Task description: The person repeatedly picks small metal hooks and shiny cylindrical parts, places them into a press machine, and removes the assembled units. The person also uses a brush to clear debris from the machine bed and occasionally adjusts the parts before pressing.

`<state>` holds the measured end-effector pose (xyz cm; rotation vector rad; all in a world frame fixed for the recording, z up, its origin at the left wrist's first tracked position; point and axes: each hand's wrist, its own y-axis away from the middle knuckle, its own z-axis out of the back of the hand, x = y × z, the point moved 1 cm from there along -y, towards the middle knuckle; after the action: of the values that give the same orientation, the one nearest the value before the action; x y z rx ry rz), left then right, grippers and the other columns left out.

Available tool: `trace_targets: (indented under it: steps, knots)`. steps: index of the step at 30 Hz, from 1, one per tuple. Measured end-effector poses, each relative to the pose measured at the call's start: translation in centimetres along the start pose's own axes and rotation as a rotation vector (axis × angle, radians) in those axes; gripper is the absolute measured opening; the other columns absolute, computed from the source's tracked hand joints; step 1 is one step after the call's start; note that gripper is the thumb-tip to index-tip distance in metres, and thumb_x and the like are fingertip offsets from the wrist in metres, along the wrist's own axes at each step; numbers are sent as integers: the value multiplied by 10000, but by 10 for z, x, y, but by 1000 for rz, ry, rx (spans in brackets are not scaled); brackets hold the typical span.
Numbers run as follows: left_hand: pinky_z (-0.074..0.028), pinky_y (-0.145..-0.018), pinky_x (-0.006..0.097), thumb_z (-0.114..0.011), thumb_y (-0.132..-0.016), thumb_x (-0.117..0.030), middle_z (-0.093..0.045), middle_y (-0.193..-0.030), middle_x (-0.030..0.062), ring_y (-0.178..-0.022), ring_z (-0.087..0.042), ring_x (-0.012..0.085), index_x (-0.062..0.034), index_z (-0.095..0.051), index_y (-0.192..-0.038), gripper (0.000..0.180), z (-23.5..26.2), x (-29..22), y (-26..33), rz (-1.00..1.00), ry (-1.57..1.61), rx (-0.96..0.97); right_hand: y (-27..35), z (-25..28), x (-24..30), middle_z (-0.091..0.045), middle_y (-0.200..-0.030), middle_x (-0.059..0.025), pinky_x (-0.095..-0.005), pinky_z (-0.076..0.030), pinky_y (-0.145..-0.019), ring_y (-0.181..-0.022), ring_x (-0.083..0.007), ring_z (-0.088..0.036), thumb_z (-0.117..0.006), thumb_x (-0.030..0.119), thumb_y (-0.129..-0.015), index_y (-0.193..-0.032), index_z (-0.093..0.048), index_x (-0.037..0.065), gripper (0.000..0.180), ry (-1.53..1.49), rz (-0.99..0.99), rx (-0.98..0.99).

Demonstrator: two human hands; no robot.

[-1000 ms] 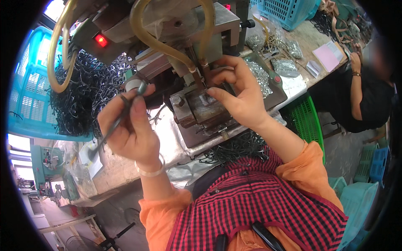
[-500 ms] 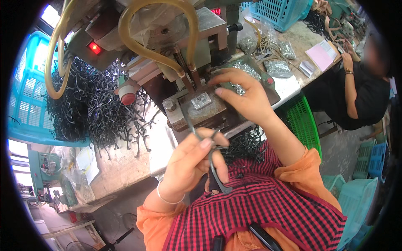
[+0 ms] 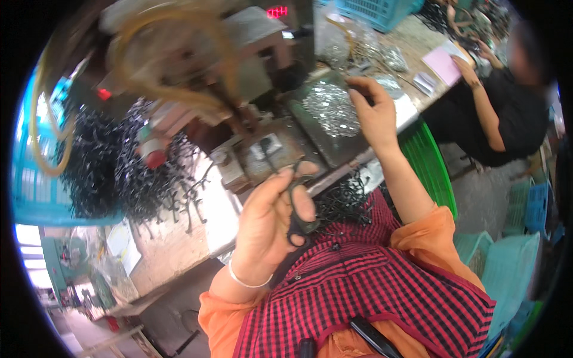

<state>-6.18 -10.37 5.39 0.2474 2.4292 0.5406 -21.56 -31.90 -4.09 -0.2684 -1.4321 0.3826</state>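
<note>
My left hand (image 3: pixel 265 218) is closed on a thin dark strip (image 3: pixel 293 209) that curves round the fingers and ends in a small loop below them. The strip's upper end reaches toward the press's metal block (image 3: pixel 271 161), where a small bright plate (image 3: pixel 265 145) lies. My right hand (image 3: pixel 376 113) is at the right edge of a green tray (image 3: pixel 310 134) heaped with small shiny metal pieces (image 3: pixel 331 107). Its thumb and forefinger look apart, with nothing visible between them.
A press with a yellowish hose (image 3: pixel 125 53) and a red button (image 3: pixel 156 159) stands ahead. Black strips (image 3: pixel 125 161) are piled by a blue basket (image 3: pixel 36 197) at left. More strips (image 3: pixel 346 203) lie near my apron. A co-worker (image 3: pixel 507 113) sits at right beside a green crate (image 3: pixel 433 167).
My right hand has moved right from over the press block to the tray of metal pieces. The strip in my left hand sits differently, and the view has shifted with some blur.
</note>
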Motion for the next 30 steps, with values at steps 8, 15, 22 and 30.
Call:
trace_targets:
  steps: [8,15,22,30]
  knots:
    - [-396,-309,231,-390,-1104,-238,-623,-658,129,-358,-492,174,71,-544,-1282,388,-12,6,-6,-17,213,-51,15,4,0,-702,-953,-83,-304,-529,-776,-839,-192,-661,-741,79,-859,-1077,-723,35,223,198,87,67]
    - [-403,-303,223,-369,-1115,-222,-624,-660,122,-338,-478,165,75,-525,-1305,386,-16,10,-4,-79,222,-84,35,-34,24,-601,-1388,-122,-492,-500,-905,-1364,-300,-495,-751,170,-727,-843,-782,104,137,663,526,529]
    - [-603,-528,295,-509,-1079,-348,-718,-959,228,-744,-733,260,89,-501,-1312,496,63,36,13,-117,-239,364,40,-75,6,-663,-1337,-126,-433,-498,-915,-1375,-256,-504,-672,177,-763,-850,-815,87,189,925,684,493]
    - [-558,-698,264,-587,-1055,-162,-733,-951,106,-812,-699,156,17,-641,-1204,239,112,-58,64,-898,-1014,-663,44,-79,9,-683,-1300,-145,-371,-458,-839,-1339,-289,-529,-618,210,-865,-910,-806,91,227,1145,750,549]
